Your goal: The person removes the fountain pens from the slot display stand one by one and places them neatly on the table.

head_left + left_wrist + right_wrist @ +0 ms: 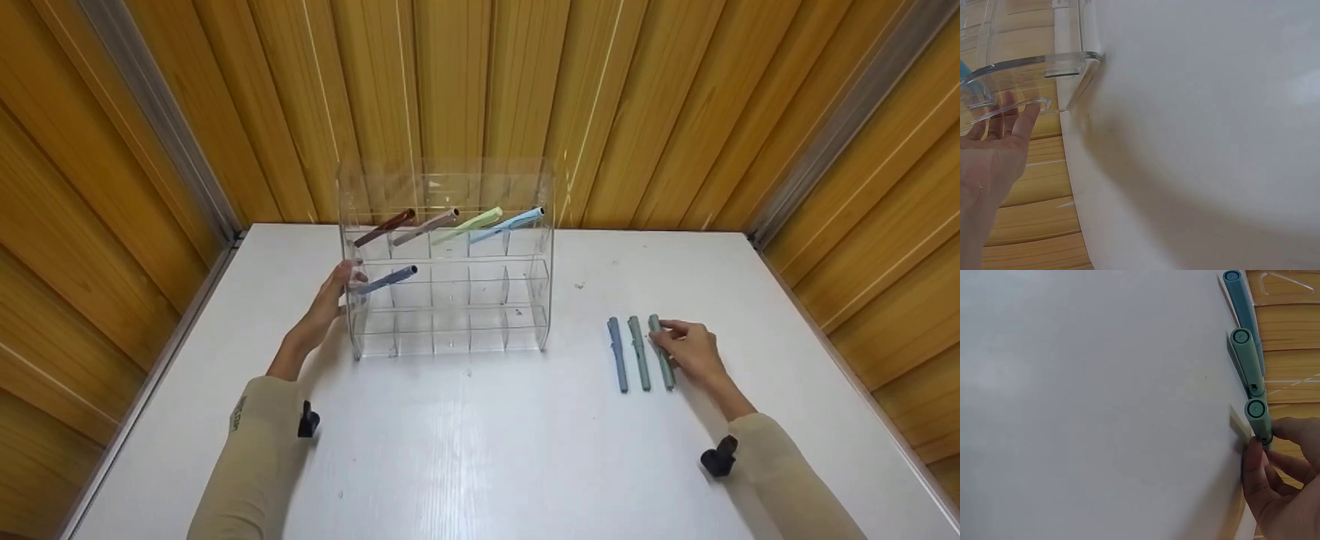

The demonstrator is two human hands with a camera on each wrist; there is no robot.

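A clear acrylic pen rack [450,307] stands upright on the white table, divided into small compartments. At its left side my left hand [322,307] holds the side panel; in the left wrist view its fingers [1024,121] show partly through the clear plastic. Across the upper row lean a dark red pen [385,228], a pinkish pen [426,227], a light green pen [469,226] and a light blue pen [508,224]. A blue pen [388,280] leans in the row below. My right hand [694,351] pinches the rightmost green pen [661,352] between thumb and fingers.
Beside that pen, another green pen [639,352] and a blue-grey pen [617,354] lie on the white table [465,450], to the right of the rack. Wood-patterned panels [450,90] enclose the table at the back and both sides.
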